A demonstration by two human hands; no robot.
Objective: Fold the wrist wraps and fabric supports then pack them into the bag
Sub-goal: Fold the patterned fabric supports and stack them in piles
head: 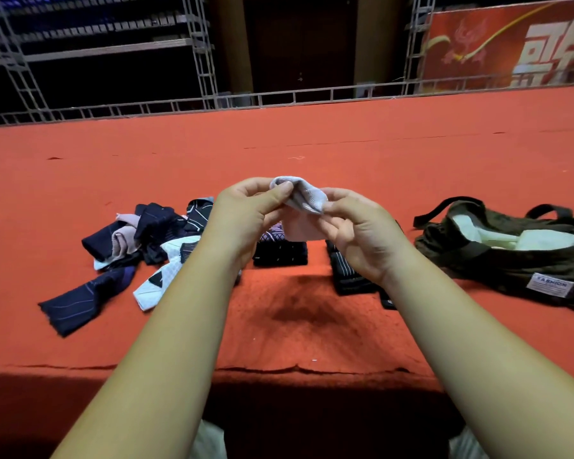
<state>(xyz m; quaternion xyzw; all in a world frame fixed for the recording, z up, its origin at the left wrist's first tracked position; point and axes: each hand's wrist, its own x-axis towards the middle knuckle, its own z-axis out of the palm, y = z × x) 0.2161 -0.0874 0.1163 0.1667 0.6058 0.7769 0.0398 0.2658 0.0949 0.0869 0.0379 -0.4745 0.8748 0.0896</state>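
Both hands held a pale pink-grey fabric wrap point(300, 207) above the red carpet point(312, 144): left hand point(246, 213) pinched its top fold, right hand point(358, 233) its edge. The olive bag point(497, 260) lay open at three o'clock.

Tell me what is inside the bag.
Through the open mouth of the bag, pale fabric shows; lining or packed pieces, I cannot tell. Its dark sides cover the rest.
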